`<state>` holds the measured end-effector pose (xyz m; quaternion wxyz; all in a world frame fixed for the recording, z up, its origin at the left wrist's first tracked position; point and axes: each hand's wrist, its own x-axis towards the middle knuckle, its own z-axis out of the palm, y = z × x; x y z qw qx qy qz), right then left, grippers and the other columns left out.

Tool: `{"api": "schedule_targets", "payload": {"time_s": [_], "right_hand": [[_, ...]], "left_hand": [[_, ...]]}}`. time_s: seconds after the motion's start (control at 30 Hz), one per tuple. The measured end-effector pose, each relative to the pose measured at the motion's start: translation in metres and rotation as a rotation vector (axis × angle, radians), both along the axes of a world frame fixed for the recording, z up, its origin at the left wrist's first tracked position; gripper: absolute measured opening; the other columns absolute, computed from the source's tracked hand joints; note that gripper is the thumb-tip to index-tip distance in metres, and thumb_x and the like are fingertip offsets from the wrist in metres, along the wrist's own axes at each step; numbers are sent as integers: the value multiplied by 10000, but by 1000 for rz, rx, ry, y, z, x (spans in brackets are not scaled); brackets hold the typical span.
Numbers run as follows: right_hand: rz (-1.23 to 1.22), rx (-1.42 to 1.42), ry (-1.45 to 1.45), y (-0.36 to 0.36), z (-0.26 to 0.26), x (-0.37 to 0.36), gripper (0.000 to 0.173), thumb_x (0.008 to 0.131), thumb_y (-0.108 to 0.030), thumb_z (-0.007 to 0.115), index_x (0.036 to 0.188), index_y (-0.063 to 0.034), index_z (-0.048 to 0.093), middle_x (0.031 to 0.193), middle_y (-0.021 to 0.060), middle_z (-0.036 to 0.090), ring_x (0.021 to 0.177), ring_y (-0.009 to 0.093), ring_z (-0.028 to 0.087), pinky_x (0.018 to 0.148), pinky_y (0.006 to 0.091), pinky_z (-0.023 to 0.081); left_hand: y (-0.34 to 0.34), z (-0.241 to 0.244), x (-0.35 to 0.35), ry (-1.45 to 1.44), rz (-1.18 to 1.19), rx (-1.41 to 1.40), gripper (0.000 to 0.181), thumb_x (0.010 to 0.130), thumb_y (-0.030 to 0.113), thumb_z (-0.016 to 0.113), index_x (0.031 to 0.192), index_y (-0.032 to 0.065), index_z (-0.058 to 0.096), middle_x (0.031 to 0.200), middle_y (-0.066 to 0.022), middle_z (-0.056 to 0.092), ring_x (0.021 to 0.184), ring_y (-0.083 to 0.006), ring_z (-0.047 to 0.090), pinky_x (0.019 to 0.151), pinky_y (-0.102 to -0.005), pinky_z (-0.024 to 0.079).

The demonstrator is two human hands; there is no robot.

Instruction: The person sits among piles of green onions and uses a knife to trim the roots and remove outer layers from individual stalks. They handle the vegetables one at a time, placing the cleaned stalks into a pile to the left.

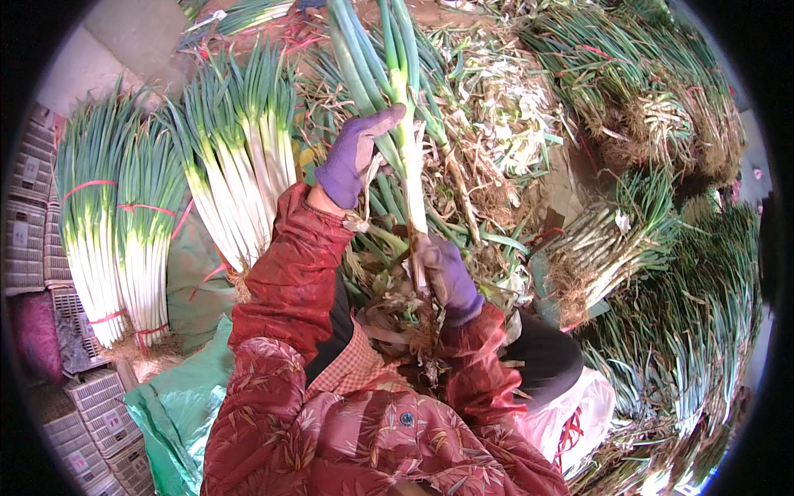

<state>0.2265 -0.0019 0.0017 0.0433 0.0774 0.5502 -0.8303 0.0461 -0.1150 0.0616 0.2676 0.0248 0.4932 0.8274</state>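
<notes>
A thick green onion stalk (410, 152) stands nearly upright in front of me, its green leaves reaching the top edge of the view. My left hand (356, 155), in a purple glove, grips it around the upper stem where the leaves fork. Lower down, my right hand (450, 276), gloved alike, holds the stalk near its brown root end. Loose outer skin peels from the stem beside the right fingers. Behind the stalk, another green onion (456, 180) with a dry brown sheath leans on the heap of trimmings.
Tied bundles of cleaned green onions (93, 235) stand at left, with a loose cleaned pile (248, 161) beside them. Plastic crates (102, 406) line the far left. Untrimmed green onions (682, 291) are stacked at right. Peeled leaf waste (502, 118) covers the ground ahead.
</notes>
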Motion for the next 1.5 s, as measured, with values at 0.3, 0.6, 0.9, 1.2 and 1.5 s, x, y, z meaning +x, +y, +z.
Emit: {"api": "schedule_targets", "payload": {"time_s": [0.3, 0.6, 0.9, 1.2, 1.5], "right_hand": [[-266, 175, -162, 0, 40, 12, 326, 913, -313, 522, 1033, -12, 556, 589, 25, 546, 406, 83, 450, 353, 215, 313], [-298, 759, 94, 68, 27, 30, 284, 920, -199, 466, 1048, 27, 581, 677, 7, 527, 603, 76, 469, 492, 227, 359], [-15, 116, -150, 17, 51, 109, 452, 955, -383, 437, 1142, 10, 558, 638, 43, 624, 539, 80, 604, 402, 200, 477], [-305, 1827, 143, 12, 59, 1, 247, 790, -293, 639, 701, -88, 532, 628, 117, 571, 536, 305, 574, 463, 397, 423], [384, 1395, 278, 2, 87, 99, 151, 783, -194, 611, 712, -71, 562, 613, 56, 583, 477, 158, 526, 437, 319, 402]], "left_hand": [[34, -21, 38, 250, 42, -61, 155, 742, 104, 647, 772, -48, 656, 602, -82, 597, 459, -126, 522, 428, -236, 404], [7, -47, 147, 130, -751, -528, 413, 942, 348, 480, 852, -29, 624, 568, -13, 522, 506, -93, 446, 510, -247, 370], [37, -21, 50, 94, -507, 144, 368, 867, 366, 522, 1013, 30, 561, 802, -69, 620, 505, -110, 553, 338, -204, 341], [47, -30, 49, 52, -214, -104, 210, 757, 163, 651, 920, 34, 677, 784, -46, 642, 675, -141, 565, 547, -285, 433], [34, -42, 20, 20, -447, 197, 268, 796, 185, 568, 968, -15, 615, 682, -69, 591, 476, -158, 526, 384, -256, 375]]}}
